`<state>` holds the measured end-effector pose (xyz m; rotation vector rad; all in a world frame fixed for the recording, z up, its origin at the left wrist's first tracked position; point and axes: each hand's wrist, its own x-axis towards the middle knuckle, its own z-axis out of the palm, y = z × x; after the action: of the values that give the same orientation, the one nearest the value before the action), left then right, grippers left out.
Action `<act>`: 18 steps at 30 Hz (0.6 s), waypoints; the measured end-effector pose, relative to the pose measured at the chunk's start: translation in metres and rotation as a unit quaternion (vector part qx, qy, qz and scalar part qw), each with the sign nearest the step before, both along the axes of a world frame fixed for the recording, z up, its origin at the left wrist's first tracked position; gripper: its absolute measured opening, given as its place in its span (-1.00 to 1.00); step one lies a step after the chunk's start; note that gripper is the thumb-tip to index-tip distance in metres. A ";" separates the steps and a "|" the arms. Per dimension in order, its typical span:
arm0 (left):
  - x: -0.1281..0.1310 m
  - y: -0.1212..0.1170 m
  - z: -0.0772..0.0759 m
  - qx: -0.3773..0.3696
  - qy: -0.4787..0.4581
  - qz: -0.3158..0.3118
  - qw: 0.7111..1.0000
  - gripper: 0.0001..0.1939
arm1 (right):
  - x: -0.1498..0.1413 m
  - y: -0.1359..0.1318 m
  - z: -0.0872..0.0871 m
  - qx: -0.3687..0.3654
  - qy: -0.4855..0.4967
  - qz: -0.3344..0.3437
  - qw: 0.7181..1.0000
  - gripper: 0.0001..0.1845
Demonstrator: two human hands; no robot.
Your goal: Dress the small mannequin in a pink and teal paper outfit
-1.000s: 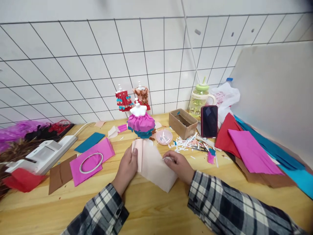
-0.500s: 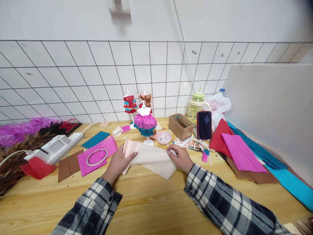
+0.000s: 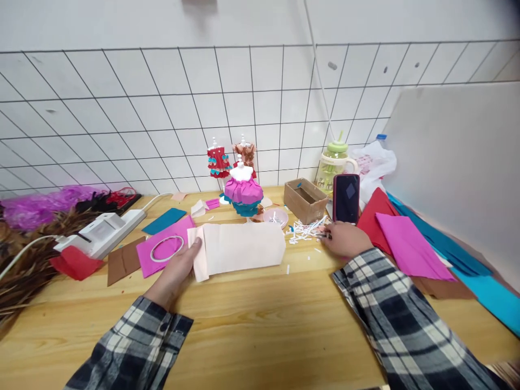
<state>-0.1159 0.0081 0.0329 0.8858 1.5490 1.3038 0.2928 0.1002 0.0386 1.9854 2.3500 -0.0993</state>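
Note:
My left hand pinches the folded left end of a pale peach paper sheet, thumb on top. The sheet stretches to the right over the wooden table, its right end unheld. At the right edge of a heap of white paper strips, my right hand has its fingers closed and pointing left. A small dark, thin thing shows at its fingertips, too little of it to name. Behind the sheet stands a small white dress form in a pink and teal paper dress. A pink dish holds small white bits.
Two more dressed forms stand at the back. An open cardboard box, a phone and a green-lidded bottle are at the back right. Coloured paper lies right; a power strip and a white ring lie left.
My right hand has let go of the peach paper and moved right to the strips. The paper now lies flatter, still in my left hand. The camera view has shifted slightly.

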 end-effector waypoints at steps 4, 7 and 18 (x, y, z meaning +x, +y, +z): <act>0.008 -0.005 0.003 -0.047 -0.164 -0.038 0.985 -0.63 | 0.006 0.001 -0.004 -0.033 -0.009 0.004 0.999 -0.70; 0.017 -0.007 0.000 -0.063 -0.204 -0.041 0.976 -0.66 | 0.008 0.001 -0.005 -0.045 -0.001 0.019 0.999 -0.77; 0.035 -0.015 -0.007 0.041 -0.087 -0.043 0.994 -0.40 | 0.023 0.004 -0.017 -0.014 0.034 0.055 0.998 -0.48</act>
<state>-0.0809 -0.0066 0.0255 0.8568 1.3181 1.3528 0.3154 0.1041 0.0215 1.8636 2.4804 -0.1946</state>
